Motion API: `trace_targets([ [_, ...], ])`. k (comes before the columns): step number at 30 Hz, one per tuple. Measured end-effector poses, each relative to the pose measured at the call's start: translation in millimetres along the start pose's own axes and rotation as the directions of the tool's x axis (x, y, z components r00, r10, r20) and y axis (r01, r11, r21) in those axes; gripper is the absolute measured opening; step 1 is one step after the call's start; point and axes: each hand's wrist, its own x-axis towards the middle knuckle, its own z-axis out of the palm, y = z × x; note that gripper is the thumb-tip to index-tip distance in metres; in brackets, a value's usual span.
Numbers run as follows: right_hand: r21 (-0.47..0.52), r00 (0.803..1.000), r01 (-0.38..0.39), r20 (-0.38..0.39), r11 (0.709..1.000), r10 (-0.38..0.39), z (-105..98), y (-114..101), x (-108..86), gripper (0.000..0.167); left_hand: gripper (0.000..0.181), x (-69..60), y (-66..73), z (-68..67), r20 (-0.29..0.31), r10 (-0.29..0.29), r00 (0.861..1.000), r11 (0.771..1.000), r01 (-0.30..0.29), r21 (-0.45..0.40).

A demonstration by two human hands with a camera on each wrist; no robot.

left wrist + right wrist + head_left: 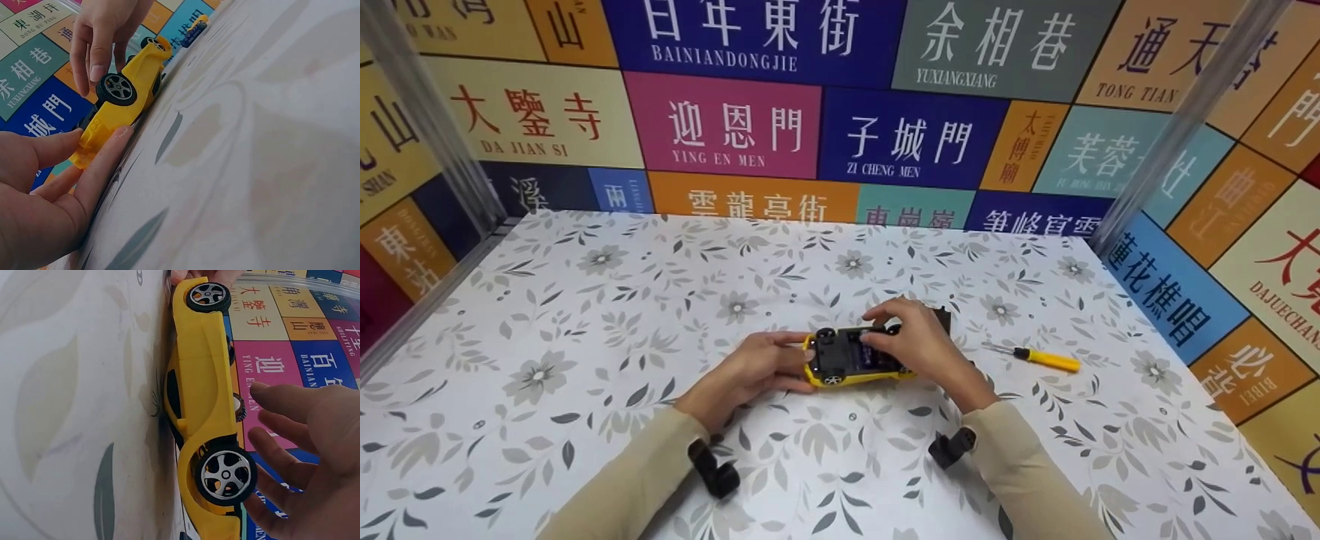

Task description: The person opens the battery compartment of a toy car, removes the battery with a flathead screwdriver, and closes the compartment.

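Left hand: the left hand (48,194) enters from the lower left, holding one end of the car between thumb and fingers.
Toy car: the yellow toy car (138,66) lies upside down, slanting across the view, its wheels turned away from the tabletop.
Wheels: a near wheel (118,89) with silver spokes and black tyre; a smaller-looking far wheel (153,44) towards the other end.
Right hand: the right hand (109,34) reaches in from the top, fingers extended beside the near wheel; contact is unclear.
Tabletop: the white tabletop (236,152) bears grey and beige leaves.
Background: colourful lettered wall panels (28,79).
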Motion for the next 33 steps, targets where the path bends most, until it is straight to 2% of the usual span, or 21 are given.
trace_targets([
  [11, -0.071, 0.998, -0.059, 0.012, 0.996, 0.060, 3.9, -4.6, 2.4, 0.026, 0.053, 0.1, -0.2, -0.5, 0.012, 0.003, 1.000, 1.000, -0.003, -0.004],
  [25, -0.227, 0.998, -0.056, -0.009, 0.972, 0.055, 11.6, -19.6, 4.6, 0.024, 0.053, -0.6, 1.1, -1.2, 0.005, -0.004, 1.000, 1.000, 0.004, 0.004],
  [29, -0.178, 0.995, -0.100, -0.020, 0.979, 0.098, 13.5, -21.9, 5.4, 0.021, 0.054, -1.2, 1.5, -0.7, 0.001, -0.007, 1.000, 1.000, 0.007, -0.005],
  [33, -0.027, 0.980, -0.196, -0.026, 0.980, 0.196, 13.4, -21.4, 5.5, 0.020, 0.055, -1.2, 0.9, 0.2, -0.003, -0.008, 1.000, 1.000, 0.008, -0.007],
])
